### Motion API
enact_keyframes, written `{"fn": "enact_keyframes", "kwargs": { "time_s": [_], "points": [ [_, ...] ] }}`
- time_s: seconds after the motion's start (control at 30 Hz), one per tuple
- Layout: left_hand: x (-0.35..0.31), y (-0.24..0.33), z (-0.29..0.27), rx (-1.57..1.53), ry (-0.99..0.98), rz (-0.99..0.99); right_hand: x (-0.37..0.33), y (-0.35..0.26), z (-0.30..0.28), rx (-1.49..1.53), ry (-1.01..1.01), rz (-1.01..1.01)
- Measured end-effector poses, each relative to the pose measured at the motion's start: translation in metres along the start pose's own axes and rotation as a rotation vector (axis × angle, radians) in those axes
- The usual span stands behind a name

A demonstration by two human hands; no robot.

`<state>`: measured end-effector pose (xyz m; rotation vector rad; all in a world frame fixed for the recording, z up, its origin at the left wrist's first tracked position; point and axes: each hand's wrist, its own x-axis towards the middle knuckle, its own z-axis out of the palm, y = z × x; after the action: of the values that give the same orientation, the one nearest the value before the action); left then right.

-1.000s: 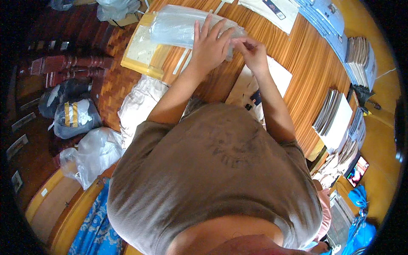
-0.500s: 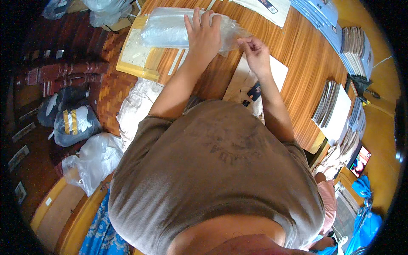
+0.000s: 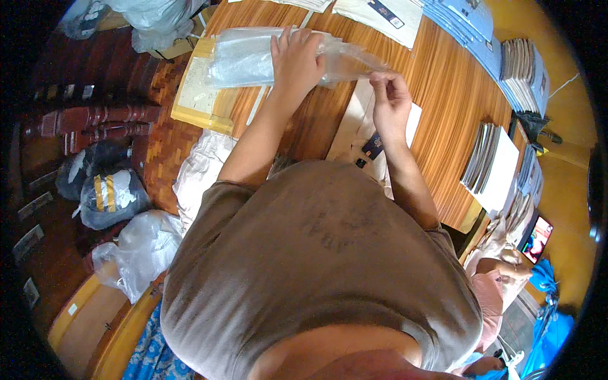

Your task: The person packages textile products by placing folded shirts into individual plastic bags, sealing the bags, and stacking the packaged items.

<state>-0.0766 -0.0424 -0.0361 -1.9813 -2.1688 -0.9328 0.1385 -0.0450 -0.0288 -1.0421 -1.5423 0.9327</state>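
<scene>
A stack of clear plastic bags (image 3: 244, 60) lies at the far left of the striped wooden table. My left hand (image 3: 296, 60) rests flat on it, palm down, with the fingers somewhat apart. The thumb and fingertips of my right hand (image 3: 391, 98) pinch the edge of a clear plastic bag (image 3: 358, 60), which stretches from the stack towards the right. Below that hand lies a folded cream garment (image 3: 354, 120) with a dark tag (image 3: 373, 147), partly hidden by my forearm and torso.
A board with yellow tape edges (image 3: 201, 120) lies beneath the bag stack. Folded blue garments (image 3: 453, 28) and upright stacks of thin sheets (image 3: 484, 158) line the right side. Filled plastic bags (image 3: 114, 199) lie at left. Another person's arm (image 3: 506, 269) shows at lower right.
My right hand has moved right and slightly nearer, drawing the pinched bag edge out. The whole view has shifted a little. At lower right, the other person's arm has come into sight.
</scene>
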Motion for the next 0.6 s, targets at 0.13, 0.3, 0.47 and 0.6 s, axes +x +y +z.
{"fn": "enact_keyframes", "kwargs": {
  "time_s": [0.13, 0.3, 0.47, 0.6],
  "points": [
    [0.011, -0.006, -0.002, -0.061, 0.071, 0.131, 0.017, -0.007, 0.001, 0.183, -0.116, 0.141],
    [0.032, 0.008, -0.018, -0.452, -0.105, 0.520, 0.029, 0.009, 0.009, 0.221, -0.224, 0.284],
    [0.012, -0.001, -0.008, -0.151, -0.239, 0.588, 0.034, 0.010, 0.004, 0.223, -0.001, 0.194],
    [0.021, -0.012, -0.013, -0.064, -0.213, 0.600, 0.029, 0.004, 0.005, 0.322, 0.060, 0.168]
  ]
}}
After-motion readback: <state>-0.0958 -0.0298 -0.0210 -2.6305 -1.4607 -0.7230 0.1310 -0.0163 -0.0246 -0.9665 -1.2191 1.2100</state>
